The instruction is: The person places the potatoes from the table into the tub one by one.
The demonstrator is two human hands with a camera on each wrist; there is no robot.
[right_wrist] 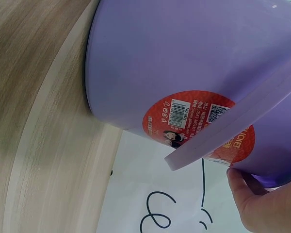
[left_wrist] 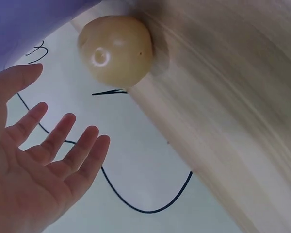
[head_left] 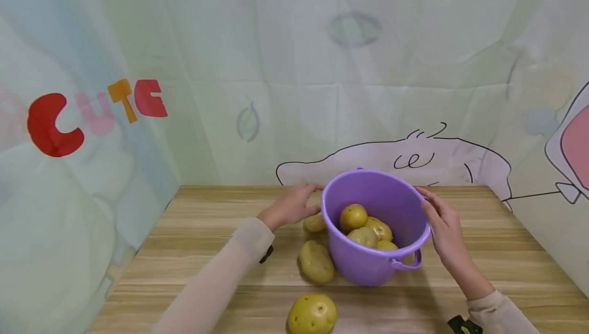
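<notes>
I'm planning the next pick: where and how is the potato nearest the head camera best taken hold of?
Probably around the widest part of the near potato, gripping its left and right sides from above. It lies apart from the purple bucket and the elongated potato beyond, so its top and both sides look accessible; its rounded shape favours a wrap over a fingertip pinch.

Left fingers point(left_wrist: 57, 137) — loosely spread, glossy potato point(left_wrist: 117, 52) nearby (not touching), wooden tabletop point(left_wrist: 228, 102)
</notes>
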